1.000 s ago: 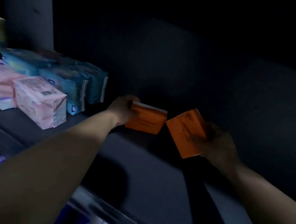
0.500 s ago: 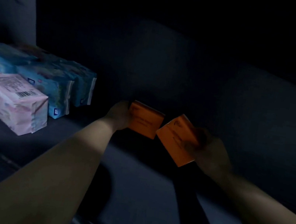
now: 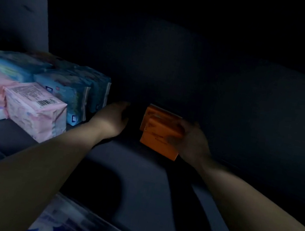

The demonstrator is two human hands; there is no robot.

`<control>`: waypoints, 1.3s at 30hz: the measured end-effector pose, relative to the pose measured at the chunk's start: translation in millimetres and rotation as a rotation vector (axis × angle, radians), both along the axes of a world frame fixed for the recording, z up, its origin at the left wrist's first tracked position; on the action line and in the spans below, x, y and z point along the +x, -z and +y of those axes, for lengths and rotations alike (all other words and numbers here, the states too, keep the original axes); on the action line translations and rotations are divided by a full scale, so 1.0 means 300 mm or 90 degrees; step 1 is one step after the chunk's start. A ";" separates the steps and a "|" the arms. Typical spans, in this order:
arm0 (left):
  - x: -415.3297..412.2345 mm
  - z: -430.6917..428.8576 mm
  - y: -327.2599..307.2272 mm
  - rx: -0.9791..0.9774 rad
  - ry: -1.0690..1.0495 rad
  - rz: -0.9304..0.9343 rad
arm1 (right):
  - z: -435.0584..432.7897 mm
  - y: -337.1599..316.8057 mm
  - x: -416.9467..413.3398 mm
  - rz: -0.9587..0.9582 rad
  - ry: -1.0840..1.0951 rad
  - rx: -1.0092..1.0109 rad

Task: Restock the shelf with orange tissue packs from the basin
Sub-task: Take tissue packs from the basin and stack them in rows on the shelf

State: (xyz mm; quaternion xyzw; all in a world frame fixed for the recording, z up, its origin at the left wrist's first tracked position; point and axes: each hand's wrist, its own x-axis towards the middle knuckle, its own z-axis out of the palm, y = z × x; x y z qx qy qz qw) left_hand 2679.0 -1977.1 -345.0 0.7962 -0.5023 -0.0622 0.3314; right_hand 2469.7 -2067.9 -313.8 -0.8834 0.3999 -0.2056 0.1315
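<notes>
Our right hand (image 3: 193,143) gripped the front pack (image 3: 158,143) by its right end, fingers curled across the orange face and the thumb hidden behind. It was pressed flat against the rear pack (image 3: 159,114), which showed only as a strip above and to the left. Both sat deep on the shelf (image 3: 137,182), near its back edge and about midway along it, well apart from the blue packs (image 3: 65,89) and pink packs (image 3: 34,108) filling the left end.

We judged that the end grip let us slide the pack into line without covering its face, and that butting it against the one behind began a tidy row running from the back edge toward the front.

The front pack stood on a narrow side, its broad face turned toward the shelf's front edge and slightly up at us. It leaned a little, with the lower right corner dipping. Its long axis seemed to run along the shelf, left to right, though our hand covered the right end, so we could not be sure.

Our left hand (image 3: 112,120) hung just left of the packs without touching them, its fingers loosely bent and holding nothing we could see.
</notes>
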 end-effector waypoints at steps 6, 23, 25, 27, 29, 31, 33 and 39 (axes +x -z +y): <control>-0.006 0.069 0.028 -0.022 -0.020 -0.075 | -0.008 0.034 0.066 -0.005 0.031 -0.011; -0.159 0.304 -0.074 0.058 -0.060 -0.211 | 0.201 -0.002 -0.110 0.039 0.049 -0.071; -0.202 0.373 -0.090 0.075 -0.052 -0.204 | 0.272 -0.002 -0.148 0.017 0.032 -0.087; -0.247 0.458 -0.107 0.092 -0.052 -0.200 | 0.346 0.001 -0.179 0.005 0.023 -0.073; -0.283 0.555 -0.120 0.105 -0.058 -0.200 | 0.422 0.012 -0.201 0.013 0.016 -0.055; -0.308 0.664 -0.123 0.113 -0.075 -0.195 | 0.504 0.025 -0.213 0.005 -0.007 -0.035; -0.321 0.786 -0.116 0.119 -0.099 -0.177 | 0.594 0.038 -0.214 0.001 -0.038 -0.010; -0.284 1.200 -0.054 0.185 -0.200 -0.135 | 0.872 0.115 -0.138 0.007 -0.131 0.056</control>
